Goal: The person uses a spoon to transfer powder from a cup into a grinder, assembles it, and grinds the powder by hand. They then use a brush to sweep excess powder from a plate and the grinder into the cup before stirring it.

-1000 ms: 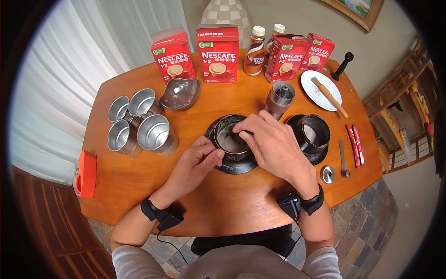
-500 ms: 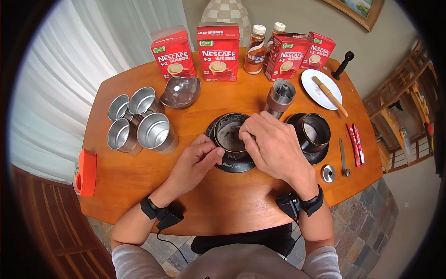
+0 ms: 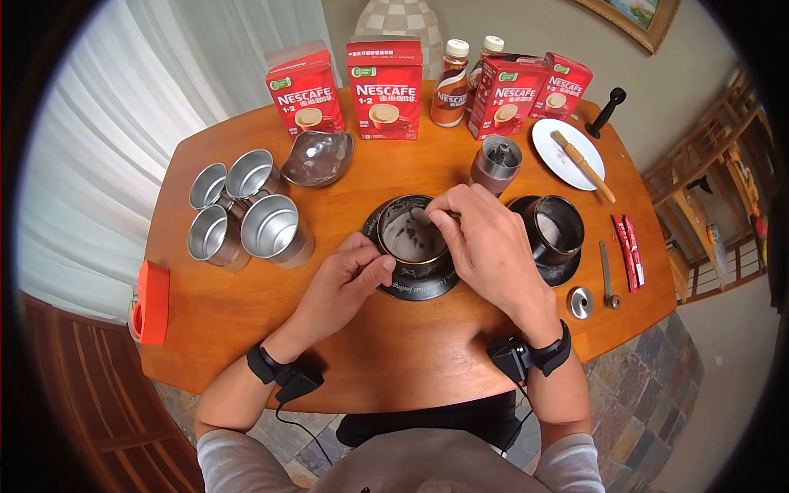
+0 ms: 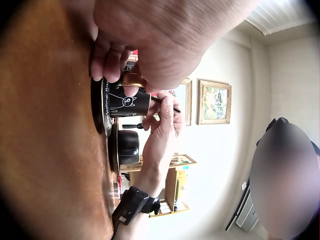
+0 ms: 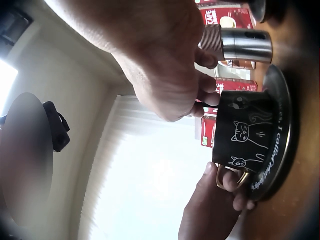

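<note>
A black cup (image 5: pixel 245 131) with white cat drawings stands on a black saucer (image 3: pixel 426 287) with white lettering; greyish foam with dark flecks shows inside it. My left hand (image 3: pixel 343 275) grips the cup's gold handle (image 5: pixel 241 181), which the right wrist view shows with fingers through it. Over the cup's right rim my right hand (image 3: pixel 491 246) pinches a thin dark utensil (image 4: pixel 172 107), its lower end in the cup. To the right, a second black cup (image 3: pixel 542 246) stands on its own saucer.
Steel mugs (image 3: pixel 275 230) and a glass bowl (image 3: pixel 319 160) stand left; red boxes (image 3: pixel 386 103) and bottles at the back. A grinder (image 3: pixel 496 163) is behind my right hand. A plate (image 3: pixel 559 168) with a brush, sachets (image 3: pixel 629 253) and a metal disc (image 3: pixel 581 302) lie right.
My right hand has shifted slightly around the cup's right rim, uncovering more of the foam and the utensil. The left hand keeps its hold on the handle.
</note>
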{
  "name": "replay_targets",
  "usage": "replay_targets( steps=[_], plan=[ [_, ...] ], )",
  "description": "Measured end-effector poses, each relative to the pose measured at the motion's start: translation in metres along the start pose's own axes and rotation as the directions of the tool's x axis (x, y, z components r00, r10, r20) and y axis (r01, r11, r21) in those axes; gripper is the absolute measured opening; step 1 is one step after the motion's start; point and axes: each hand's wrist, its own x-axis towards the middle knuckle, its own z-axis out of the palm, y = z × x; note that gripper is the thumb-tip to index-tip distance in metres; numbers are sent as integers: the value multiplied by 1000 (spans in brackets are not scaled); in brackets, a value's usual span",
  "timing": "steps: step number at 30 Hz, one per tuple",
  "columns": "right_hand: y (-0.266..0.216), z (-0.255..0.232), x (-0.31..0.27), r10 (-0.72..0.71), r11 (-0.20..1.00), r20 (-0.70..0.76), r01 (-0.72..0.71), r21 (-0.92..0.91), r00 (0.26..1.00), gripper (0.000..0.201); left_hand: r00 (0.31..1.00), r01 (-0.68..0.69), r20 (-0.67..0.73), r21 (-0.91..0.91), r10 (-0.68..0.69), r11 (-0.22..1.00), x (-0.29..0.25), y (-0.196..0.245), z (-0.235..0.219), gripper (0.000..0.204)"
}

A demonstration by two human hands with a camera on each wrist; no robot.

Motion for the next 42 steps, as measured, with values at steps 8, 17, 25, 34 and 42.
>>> replay_targets(
  steps=[8, 17, 25, 34, 42],
  plan=[
    [-2, 2, 0, -31, 999, 4, 31, 30, 1000, 6, 1000, 4, 3, 0, -4, 1000, 0, -1, 0, 33],
    [2, 2, 0, -10, 997, 32, 7, 81, 999, 7, 1000, 10, 10, -12, -9, 1000, 0, -1, -1, 32],
    [3, -6, 0, 16, 975, 141, -46, 217, 990, 10, 1000, 8, 11, -13, -8, 1000, 0, -1, -1, 33],
    [4, -3, 1, 49, 983, 78, -62, 175, 996, 12, 1000, -1, 10, -11, 1, 1000, 0, -2, -1, 33],
    [6, -1, 1, 67, 984, 40, -73, 164, 997, 14, 1000, 2, 11, 2, -2, 1000, 0, -2, -1, 33]
  ],
)
